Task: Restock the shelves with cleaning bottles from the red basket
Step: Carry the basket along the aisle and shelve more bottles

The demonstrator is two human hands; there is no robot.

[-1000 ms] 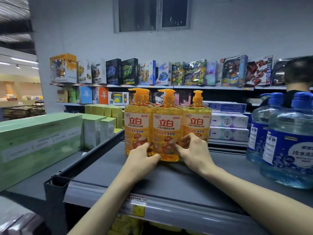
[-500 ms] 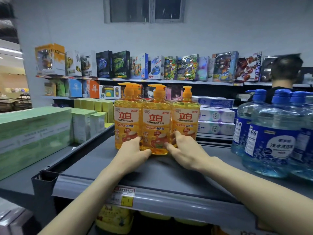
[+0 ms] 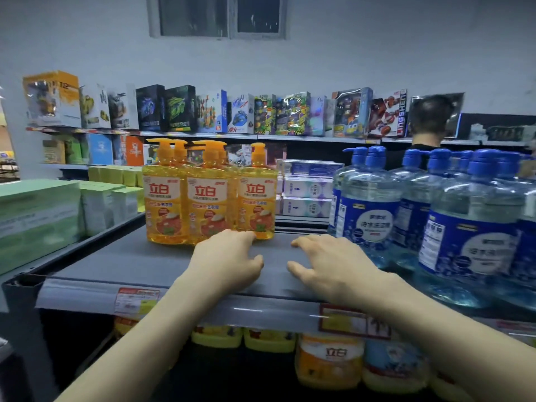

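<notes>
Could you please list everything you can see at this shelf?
yellow pump bottles: three in front, more behind, yellow, shelf's left
blue pump bottles: several, blue, shelf's right
grey shelf: one, grey, under both hands
green boxes: many, pale green, neighbouring shelf at left
white boxes: a stack, white and blue, behind the yellow pump bottles
toy boxes: a row, mixed colours, far top shelf
lower bottles: several, yellow and blue, shelf below
another person: one, dark hair, behind the blue pump bottles
left hand: one, empty, by the yellow pump bottles' bases
right hand: one, empty, fingers spread over the shelf
</notes>
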